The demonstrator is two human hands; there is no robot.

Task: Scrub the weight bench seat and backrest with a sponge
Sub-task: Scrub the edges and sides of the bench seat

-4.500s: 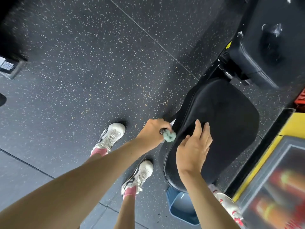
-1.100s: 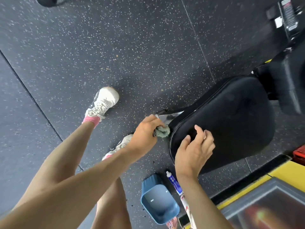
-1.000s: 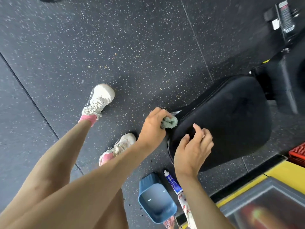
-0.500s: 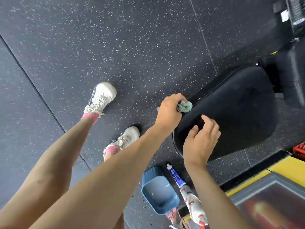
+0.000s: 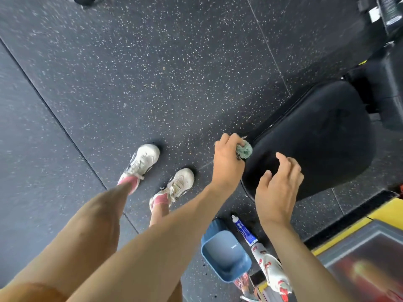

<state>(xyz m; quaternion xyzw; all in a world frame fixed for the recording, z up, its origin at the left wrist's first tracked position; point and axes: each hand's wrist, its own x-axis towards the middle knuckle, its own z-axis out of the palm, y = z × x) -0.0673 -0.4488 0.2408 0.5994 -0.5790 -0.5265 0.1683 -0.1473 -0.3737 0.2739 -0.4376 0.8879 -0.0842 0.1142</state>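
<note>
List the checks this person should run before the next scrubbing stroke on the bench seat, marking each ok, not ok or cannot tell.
1. Grip: the left hand holds the sponge: ok.
2. Contact: the sponge is against the seat at its side edge: ok.
3. Bracing: the right hand pressing on the seat: cannot tell; its fingers look lifted.
4. Top of the seat free of objects: ok.
5. The blue container and tube out of the way on the floor: ok.
6. Wetness of the sponge: cannot tell.
</note>
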